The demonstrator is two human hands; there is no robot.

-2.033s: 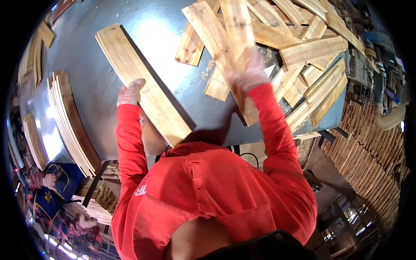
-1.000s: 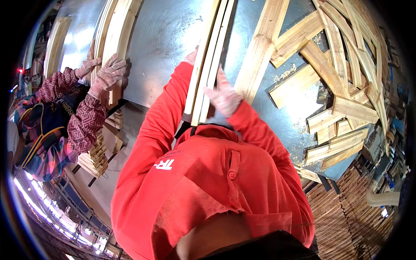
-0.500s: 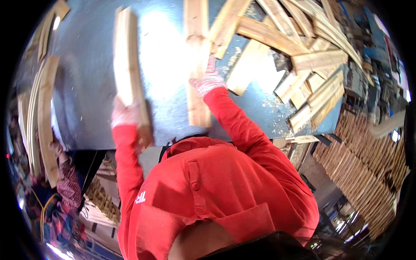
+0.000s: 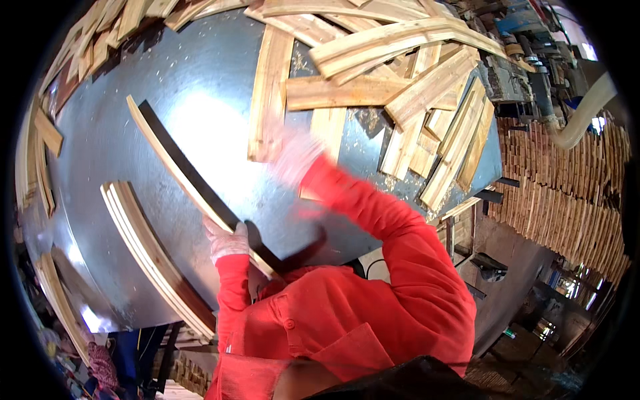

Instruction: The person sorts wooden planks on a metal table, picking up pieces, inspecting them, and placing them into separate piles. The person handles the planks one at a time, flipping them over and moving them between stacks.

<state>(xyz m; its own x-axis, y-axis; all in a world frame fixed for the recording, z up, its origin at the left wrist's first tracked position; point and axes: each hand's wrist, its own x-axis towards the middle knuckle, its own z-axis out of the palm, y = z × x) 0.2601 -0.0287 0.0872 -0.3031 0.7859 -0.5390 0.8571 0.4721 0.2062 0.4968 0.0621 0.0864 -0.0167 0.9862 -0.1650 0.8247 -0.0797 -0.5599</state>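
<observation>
My left hand [image 4: 227, 240], in a pale work glove, is closed around the near part of a long wooden board [image 4: 175, 172]. This board stands on its narrow edge on the dark metal table [image 4: 193, 43] and casts a dark shadow along its right side. Left of it lies a small stack of boards [image 4: 150, 250], its near end at the table's edge. My right hand [image 4: 293, 155], also gloved, is smeared by motion at the near end of another wooden board [image 4: 270, 87]. Whether its fingers touch that board cannot be made out.
A jumbled pile of boards [image 4: 380, 40] with wood shavings covers the far right of the table. More boards [image 4: 113, 20] lie along the far left edge. At lower left a co-worker's hand [image 4: 101, 367] is at another board [image 4: 60, 303]. Stacked wood [image 4: 560, 193] stands beyond the right edge.
The view has turned and shifted. My left hand has left the small stack and now grips a single board on edge. My right hand has moved from one board to beside another.
</observation>
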